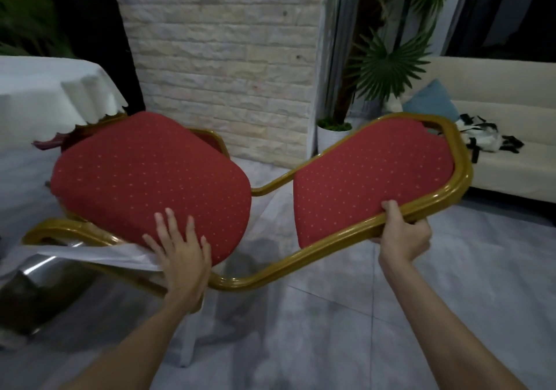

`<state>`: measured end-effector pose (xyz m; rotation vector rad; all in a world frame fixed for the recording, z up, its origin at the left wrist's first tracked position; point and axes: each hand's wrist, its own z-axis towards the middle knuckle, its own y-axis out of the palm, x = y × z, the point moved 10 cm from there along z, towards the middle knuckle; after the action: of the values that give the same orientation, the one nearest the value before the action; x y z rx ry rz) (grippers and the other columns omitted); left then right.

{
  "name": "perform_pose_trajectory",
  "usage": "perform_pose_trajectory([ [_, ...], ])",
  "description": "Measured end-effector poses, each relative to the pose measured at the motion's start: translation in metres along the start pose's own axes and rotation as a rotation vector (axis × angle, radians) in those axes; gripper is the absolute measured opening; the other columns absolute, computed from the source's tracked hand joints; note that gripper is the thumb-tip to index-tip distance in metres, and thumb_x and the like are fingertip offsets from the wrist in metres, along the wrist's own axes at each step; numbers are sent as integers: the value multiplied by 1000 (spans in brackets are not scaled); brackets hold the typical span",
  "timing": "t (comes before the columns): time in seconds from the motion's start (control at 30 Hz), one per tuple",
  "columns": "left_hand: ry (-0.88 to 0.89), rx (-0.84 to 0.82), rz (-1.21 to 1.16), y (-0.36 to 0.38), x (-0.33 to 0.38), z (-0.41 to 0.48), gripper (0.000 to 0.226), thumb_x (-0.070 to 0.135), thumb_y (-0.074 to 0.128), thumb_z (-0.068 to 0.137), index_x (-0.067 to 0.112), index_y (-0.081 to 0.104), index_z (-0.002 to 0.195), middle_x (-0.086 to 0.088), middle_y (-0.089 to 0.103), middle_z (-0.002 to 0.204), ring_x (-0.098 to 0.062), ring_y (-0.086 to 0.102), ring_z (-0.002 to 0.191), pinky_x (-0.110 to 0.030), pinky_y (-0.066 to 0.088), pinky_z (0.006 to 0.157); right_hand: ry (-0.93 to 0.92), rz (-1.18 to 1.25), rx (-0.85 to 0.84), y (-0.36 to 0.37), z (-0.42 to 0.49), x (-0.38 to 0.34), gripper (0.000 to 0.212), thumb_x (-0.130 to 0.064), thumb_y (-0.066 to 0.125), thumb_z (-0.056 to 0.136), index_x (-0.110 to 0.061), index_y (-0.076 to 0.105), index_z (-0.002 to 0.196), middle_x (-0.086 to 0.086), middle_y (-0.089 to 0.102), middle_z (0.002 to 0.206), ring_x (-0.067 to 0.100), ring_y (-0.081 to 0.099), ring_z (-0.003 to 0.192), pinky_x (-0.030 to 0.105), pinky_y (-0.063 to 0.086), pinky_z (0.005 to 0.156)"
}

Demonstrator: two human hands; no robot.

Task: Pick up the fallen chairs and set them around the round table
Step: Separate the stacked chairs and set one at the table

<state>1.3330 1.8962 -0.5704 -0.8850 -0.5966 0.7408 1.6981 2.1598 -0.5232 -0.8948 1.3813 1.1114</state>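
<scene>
I hold a red chair (144, 176) with a gold frame, tilted in the air over the floor. Its dotted red seat is at the left and its red backrest (370, 176) points right. My left hand (180, 248) lies on the front edge of the seat, fingers spread over the cushion. My right hand (400, 230) is closed around the gold rim of the backrest. The round table (36, 94), covered in a white cloth, stands at the left, just behind the seat. The chair's legs are hidden below the seat.
A white brick pillar (222, 67) rises straight ahead. A potted palm (388, 67) stands right of it. A cream sofa (508, 136) with a blue cushion and black-and-white items lines the right wall. Grey tiled floor (361, 314) spreads below.
</scene>
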Motion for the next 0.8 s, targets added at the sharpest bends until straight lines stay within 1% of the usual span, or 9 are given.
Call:
perform_pose_trajectory([
  [0.1,73,-187,70,19,6,-7,36,25,48,86,21,66,117,-15,43,148,-42,17,146,-76,-12,102,19,-17,-81,22,-19,-19,25,-33,77,64,-18,72,84,-2,72,78,20,72,70,44,60,47],
  [0.2,-34,-456,-53,21,9,-2,27,23,48,93,27,67,113,-1,39,150,-40,5,148,-69,-32,92,81,-78,-135,41,-40,-43,20,-35,79,64,-21,70,76,-2,72,75,21,72,70,45,61,53],
  [0.27,109,-560,-229,5,38,3,32,20,43,94,28,66,114,6,50,138,-31,27,143,-62,-6,116,135,-96,-185,48,-55,-54,17,-33,79,68,-22,67,74,1,72,77,24,73,69,45,62,54],
  [0.33,277,-672,-466,-25,71,8,35,11,46,91,21,67,117,4,61,126,-14,51,123,-29,32,112,194,-132,-253,61,-71,-72,18,-30,79,74,-17,67,77,5,72,79,28,74,64,44,62,56],
  [0.4,297,-837,-609,-50,96,3,38,7,50,90,15,62,125,2,61,126,-6,53,116,-16,36,104,234,-167,-317,68,-91,-92,20,-29,78,77,-12,69,80,7,74,77,28,74,60,45,63,60],
  [0.53,132,-924,-580,-84,100,12,43,16,57,88,16,51,131,-4,61,120,-19,60,110,-22,44,86,317,-306,-426,86,-123,-117,23,-35,80,74,-13,73,72,8,74,65,25,73,58,46,63,66],
  [0.63,56,-943,-581,-108,94,13,54,26,63,87,17,40,135,-4,55,128,-21,55,115,-27,44,92,286,-390,-507,99,-137,-148,33,-51,72,72,-19,71,68,3,73,63,23,73,64,47,62,72],
  [0.73,25,-908,-530,-127,87,26,47,32,63,87,14,42,126,-9,58,123,-23,57,108,-31,47,88,168,-364,-390,113,-107,-214,19,-42,66,81,-23,65,84,-7,68,76,13,67,70,40,60,76],
  [0.8,-11,-902,-487,-139,81,37,46,32,63,88,12,43,123,-10,59,120,-25,58,106,-32,47,87,173,-285,-338,127,-77,-254,10,-29,64,84,-20,62,81,2,67,75,21,69,68,41,62,68],
])
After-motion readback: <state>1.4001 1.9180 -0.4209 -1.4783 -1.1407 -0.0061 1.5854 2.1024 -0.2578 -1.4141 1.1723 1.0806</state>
